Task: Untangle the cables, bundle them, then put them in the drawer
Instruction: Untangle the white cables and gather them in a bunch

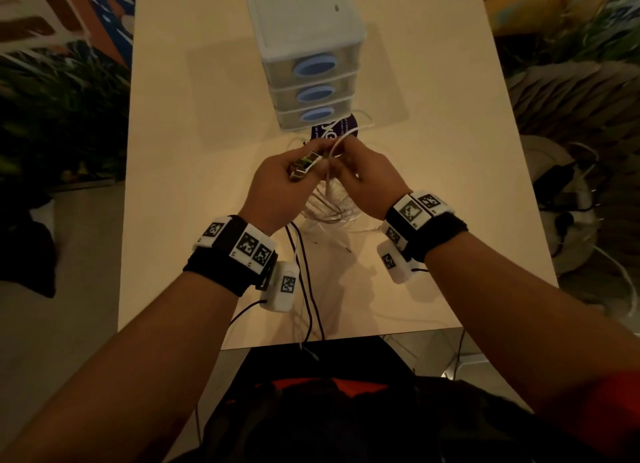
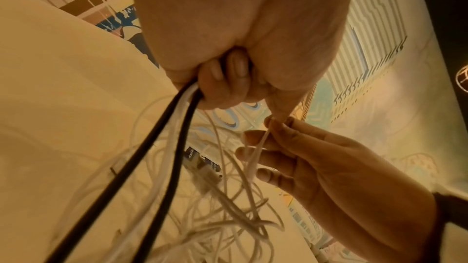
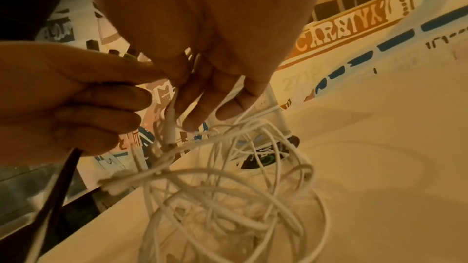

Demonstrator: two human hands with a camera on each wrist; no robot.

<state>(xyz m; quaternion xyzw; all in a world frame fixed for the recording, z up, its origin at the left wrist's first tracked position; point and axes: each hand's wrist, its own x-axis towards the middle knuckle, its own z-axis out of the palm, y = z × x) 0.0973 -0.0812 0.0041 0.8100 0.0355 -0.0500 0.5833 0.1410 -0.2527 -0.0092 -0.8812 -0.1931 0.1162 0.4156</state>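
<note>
Two hands over tabletop (image 1: 180,220). Left hand (image 1: 277,189): fingers curled round black and white cable ends. Right hand (image 1: 367,182): fingers pinching one white strand, touching the left. Tangle of white cables (image 1: 329,206) hangs directly below, strands running downward. Closed drawer unit (image 1: 311,71) beyond.

At two o'clock from my right hand (image 3: 202,27), the wall mural (image 3: 354,21) carries an orange banner lettered roughly "CARNIVAL".

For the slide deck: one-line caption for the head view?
Left hand grips black and white cables while right hand pinches a white cable above the tangle, before the closed three-drawer unit.
</note>
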